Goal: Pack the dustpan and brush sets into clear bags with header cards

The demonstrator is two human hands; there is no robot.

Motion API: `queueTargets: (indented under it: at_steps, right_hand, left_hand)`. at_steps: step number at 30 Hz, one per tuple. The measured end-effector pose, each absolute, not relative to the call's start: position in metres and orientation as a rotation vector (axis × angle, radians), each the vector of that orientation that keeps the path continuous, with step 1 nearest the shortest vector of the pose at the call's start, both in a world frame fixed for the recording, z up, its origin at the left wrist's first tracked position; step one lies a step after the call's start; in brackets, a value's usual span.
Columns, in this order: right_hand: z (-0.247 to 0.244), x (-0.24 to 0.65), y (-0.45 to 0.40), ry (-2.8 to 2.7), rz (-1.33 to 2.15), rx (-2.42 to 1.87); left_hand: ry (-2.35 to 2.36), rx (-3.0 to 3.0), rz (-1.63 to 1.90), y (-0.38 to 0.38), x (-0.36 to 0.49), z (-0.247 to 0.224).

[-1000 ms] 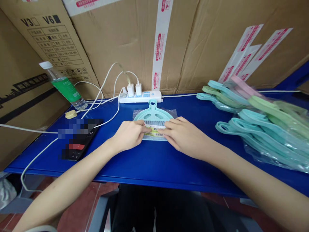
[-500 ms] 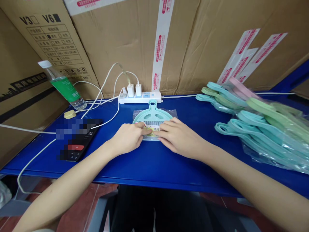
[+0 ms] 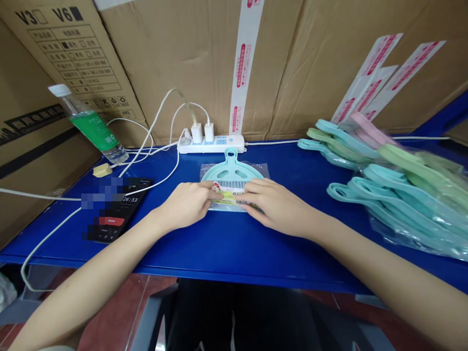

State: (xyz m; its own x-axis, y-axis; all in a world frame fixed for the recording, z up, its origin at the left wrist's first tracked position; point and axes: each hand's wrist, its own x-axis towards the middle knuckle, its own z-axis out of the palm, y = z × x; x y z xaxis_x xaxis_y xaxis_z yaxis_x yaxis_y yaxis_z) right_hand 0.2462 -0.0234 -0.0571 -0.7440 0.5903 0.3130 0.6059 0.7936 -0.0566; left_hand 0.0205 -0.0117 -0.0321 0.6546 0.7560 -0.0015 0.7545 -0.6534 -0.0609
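A light teal dustpan (image 3: 231, 167) with a small brush lies flat in a clear plastic bag on the blue table (image 3: 219, 248), its looped handle pointing at the power strip. Across its lower part is a yellow and white label (image 3: 227, 194). My left hand (image 3: 190, 204) rests at the label's left side, fingers curled and the index fingertip on it. On the right side my right hand (image 3: 274, 204) lies over the bag and label, fingers extended and slightly apart. Neither hand grips anything visibly; the fingertips press on the packaging.
Bagged teal, green and pink dustpans (image 3: 398, 195) are piled at the right. A white power strip (image 3: 219, 144) with cables stands behind. To the left are a phone (image 3: 127, 209), a yellow plug (image 3: 102, 170) and a water bottle (image 3: 93, 127). Cardboard (image 3: 204, 58) forms the back wall.
My hands have moved slightly apart over the label, so more of it shows. The view has shifted a little.
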Motion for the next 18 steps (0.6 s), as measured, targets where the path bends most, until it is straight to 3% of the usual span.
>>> queueTargets:
  at_steps: [10,18]
  right_hand:
    - [-0.0587,0.2368,-0.0287,-2.684,-0.294,-0.966]
    - [-0.0612,0.2397,-0.0276,-2.736,-0.278,-0.966]
  left_hand:
    - [-1.328,-2.88,-0.077,-0.0081,0.0182,-0.0323]
    - [-1.375,-2.854,-0.124,-0.0065,0.0112,-0.0272]
